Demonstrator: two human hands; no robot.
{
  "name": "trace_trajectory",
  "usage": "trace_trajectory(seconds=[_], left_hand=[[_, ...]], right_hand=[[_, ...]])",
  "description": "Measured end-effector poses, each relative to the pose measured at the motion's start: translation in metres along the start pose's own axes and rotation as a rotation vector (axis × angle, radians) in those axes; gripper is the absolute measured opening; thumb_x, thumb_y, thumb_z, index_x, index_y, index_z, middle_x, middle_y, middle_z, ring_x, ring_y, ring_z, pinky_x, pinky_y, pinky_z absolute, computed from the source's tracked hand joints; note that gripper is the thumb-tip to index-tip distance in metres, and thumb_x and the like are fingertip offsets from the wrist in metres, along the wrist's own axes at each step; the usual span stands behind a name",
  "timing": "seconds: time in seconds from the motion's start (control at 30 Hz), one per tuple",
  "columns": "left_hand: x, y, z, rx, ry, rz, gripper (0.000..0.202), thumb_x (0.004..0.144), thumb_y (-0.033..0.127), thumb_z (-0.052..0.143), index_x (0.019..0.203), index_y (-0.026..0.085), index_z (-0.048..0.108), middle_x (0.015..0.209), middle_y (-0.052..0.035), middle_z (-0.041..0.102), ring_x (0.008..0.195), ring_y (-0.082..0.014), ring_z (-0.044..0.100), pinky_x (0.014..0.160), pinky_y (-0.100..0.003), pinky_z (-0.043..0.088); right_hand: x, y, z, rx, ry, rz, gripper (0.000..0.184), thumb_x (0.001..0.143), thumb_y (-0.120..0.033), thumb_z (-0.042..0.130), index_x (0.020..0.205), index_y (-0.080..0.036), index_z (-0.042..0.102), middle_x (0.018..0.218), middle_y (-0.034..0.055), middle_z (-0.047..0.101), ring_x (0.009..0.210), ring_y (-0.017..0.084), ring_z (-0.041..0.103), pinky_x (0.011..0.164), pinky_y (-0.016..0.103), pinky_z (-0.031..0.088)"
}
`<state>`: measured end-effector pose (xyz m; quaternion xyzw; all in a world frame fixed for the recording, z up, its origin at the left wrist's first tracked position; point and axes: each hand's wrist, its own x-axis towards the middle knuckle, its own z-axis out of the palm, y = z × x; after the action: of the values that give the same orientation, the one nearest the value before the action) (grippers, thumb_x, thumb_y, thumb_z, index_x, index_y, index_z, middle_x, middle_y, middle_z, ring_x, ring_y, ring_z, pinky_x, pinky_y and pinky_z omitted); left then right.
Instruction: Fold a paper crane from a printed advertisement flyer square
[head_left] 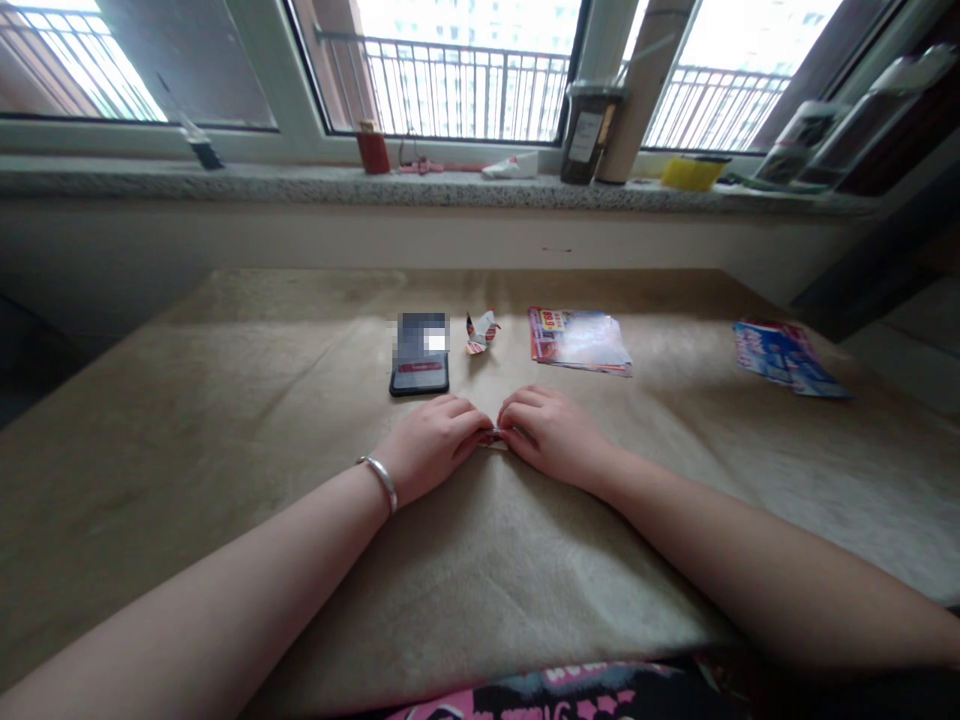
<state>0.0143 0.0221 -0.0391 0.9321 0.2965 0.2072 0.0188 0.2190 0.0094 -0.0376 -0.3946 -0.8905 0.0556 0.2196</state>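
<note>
Both hands meet low over the table, in the middle of the head view. Between their fingertips is a small piece of folded paper (493, 441), mostly hidden by the fingers. My left hand (435, 445), with a silver bangle at its wrist, is closed on the left end of the paper. From the other side my right hand (551, 435) pinches its right end. Just beyond the left hand lies a phone (420, 365) with its screen lit and partly blurred. A folded paper figure (481, 332) in white, red and dark colours stands beside the phone.
A stack of printed leaflets (581, 342) lies beyond my right hand. More blue and red leaflets (787, 358) lie farther right. A brownish cover (315, 560) spreads over the table. On the stone windowsill (450, 190) stand a red container (373, 150), a dark jar (589, 135) and yellow tape (694, 173).
</note>
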Motion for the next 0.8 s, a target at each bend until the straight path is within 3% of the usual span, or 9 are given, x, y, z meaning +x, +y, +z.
trace_trajectory(seconds=[0.53,0.8], left_hand=[[0.0010,0.0020,0.0004,0.001,0.004,-0.005,0.018,0.091,0.025,0.046,0.086,0.016,0.060,0.079,-0.0035,0.059,0.074,-0.0150,0.053,0.068,-0.025,0.044],[0.0015,0.0025,0.0028,-0.089,0.018,-0.028,0.012,0.087,0.019,0.048,0.093,0.016,0.059,0.088,-0.0055,0.059,0.082,-0.0162,0.055,0.072,-0.027,0.047]], right_hand=[[-0.0025,-0.0003,0.0028,-0.001,0.025,0.058,0.014,0.081,-0.028,0.058,0.090,-0.019,0.064,0.091,0.0062,0.065,0.091,0.021,0.055,0.085,0.035,0.042],[0.0001,-0.0001,0.0017,0.017,0.028,0.051,0.011,0.081,-0.026,0.057,0.086,-0.018,0.063,0.089,0.0065,0.064,0.089,0.020,0.055,0.083,0.034,0.044]])
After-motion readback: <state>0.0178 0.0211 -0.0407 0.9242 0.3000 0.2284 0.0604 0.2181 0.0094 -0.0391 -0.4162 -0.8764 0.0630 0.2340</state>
